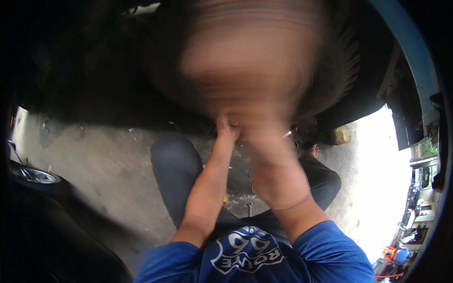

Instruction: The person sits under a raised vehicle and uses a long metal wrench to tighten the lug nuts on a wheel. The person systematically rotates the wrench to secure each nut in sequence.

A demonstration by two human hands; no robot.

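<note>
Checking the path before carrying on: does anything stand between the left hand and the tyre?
The blurred right hand covers much of the tyre in this view, just above the left hand. No other obstacle shows, but the space behind that blur is hidden.

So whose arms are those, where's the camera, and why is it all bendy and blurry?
There's no robot here, just a person with bare hands. This one picture comes from a camera worn on the person's head, looking down. Its very wide lens bends straight edges. At the bottom you see their blue shirt.

The right hand is a big smear, probably because it's moving close to the camera. The left hand is lower and clearer. A big dark tyre shows behind the smear. I can't tell whether either hand holds anything. On the grey floor sits a tan block.
</note>
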